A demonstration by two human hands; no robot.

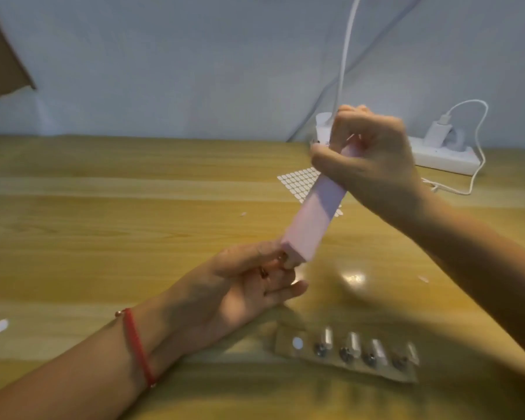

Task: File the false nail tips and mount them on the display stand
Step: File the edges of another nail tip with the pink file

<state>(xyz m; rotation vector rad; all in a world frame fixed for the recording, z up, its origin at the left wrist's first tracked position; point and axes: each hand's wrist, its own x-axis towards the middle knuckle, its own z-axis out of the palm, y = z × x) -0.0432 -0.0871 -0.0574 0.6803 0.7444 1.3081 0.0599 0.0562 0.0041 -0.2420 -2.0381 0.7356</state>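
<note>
My right hand (373, 156) grips the upper end of a pink buffer block (312, 219), which slants down to the left. Its lower end meets a small false nail tip (289, 262) pinched between the thumb and fingers of my left hand (246, 286), above the wooden table (103, 222). The nail tip is mostly hidden by the fingers and the block. The display stand (346, 353), a flat strip with several short clear posts, lies on the table in front of my left hand. One white adhesive dot (297, 343) sits at its left end.
A sheet of white adhesive dots (299, 181) lies behind the block. A white power strip (443, 154) with a plugged charger (435, 133) and cables runs along the back right. Small white bits (1, 325) lie on the table. A cardboard piece (0, 56) is at upper left.
</note>
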